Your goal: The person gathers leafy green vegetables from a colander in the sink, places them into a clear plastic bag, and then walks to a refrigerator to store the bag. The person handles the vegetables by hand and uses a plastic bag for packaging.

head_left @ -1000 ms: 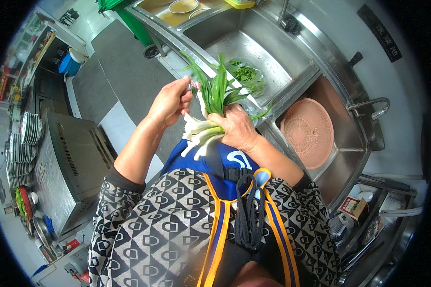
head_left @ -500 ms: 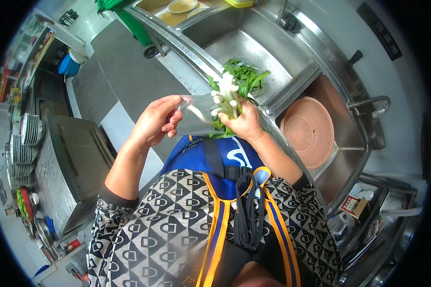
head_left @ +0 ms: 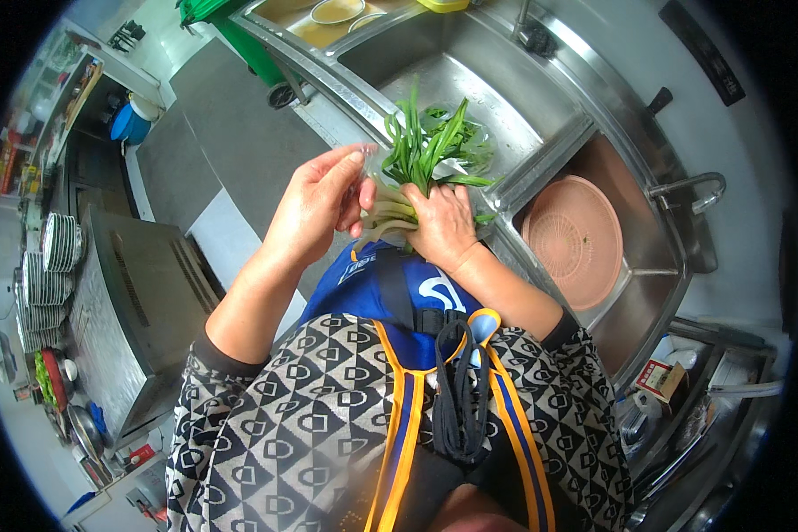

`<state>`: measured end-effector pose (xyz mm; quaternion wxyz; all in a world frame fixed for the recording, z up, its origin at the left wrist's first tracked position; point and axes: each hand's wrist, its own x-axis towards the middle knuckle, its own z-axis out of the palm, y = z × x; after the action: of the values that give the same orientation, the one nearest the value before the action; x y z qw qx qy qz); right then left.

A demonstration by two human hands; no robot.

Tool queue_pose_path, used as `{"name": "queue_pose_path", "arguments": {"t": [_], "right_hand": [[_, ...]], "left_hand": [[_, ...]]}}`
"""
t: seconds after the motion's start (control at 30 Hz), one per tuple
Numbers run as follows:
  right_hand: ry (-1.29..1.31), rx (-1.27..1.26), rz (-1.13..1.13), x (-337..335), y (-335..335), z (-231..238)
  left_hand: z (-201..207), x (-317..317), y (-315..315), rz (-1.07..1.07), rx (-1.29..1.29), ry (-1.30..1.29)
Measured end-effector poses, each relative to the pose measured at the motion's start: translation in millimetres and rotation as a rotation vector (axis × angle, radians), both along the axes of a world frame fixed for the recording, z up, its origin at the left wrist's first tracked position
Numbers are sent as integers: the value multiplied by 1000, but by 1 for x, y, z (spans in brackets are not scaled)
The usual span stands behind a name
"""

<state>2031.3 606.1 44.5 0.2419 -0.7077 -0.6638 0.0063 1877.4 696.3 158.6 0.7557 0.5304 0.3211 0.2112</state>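
In my right hand is a bunch of greens with long pale stems, gripped around the middle. Its narrow green leaves point up and away from me, over the sink's near edge, while the stem ends lie toward my left hand. My left hand pinches the edge of a clear plastic bag between thumb and fingers, just left of the stems. How far the stems sit inside the bag is hard to make out. Behind the bunch, more greens in clear plastic lie in the steel sink.
An orange-pink plastic colander stands in the right basin beside a faucet. At the far left, stacked plates stand by a steel counter. A green wheeled bin is beyond the sink's left end.
The bunch has turned over in my right hand: its white stem ends pointed up before, and now its leaves do. My left hand has moved slightly right and up with the bag.
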Motion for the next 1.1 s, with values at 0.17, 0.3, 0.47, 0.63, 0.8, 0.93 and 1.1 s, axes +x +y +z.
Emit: {"name": "queue_pose_path", "arguments": {"t": [0.17, 0.3, 0.47, 0.63, 0.8, 0.93, 1.1], "right_hand": [[-40, 45, -190, 10, 2, -2], [0, 47, -207, 16, 2, -1], [-52, 56, -220, 16, 0, 1], [-144, -11, -90, 13, -4, -8], [-205, -32, 10, 6, -6, -21], [-421, 42, -15, -2, -3, -26], [-547, -223, -101, -4, 8, -29]], "left_hand": [[5, -16, -1, -37, -79, 151], [1, -22, -3, -190, 45, 354], [-3, -25, -9, -154, 46, 367], [-3, -27, 2, 25, 53, 262], [-10, -14, 7, 166, -53, 50], [2, 1, 6, 198, -150, -46], [6, 16, -20, -70, -175, 23]]}}
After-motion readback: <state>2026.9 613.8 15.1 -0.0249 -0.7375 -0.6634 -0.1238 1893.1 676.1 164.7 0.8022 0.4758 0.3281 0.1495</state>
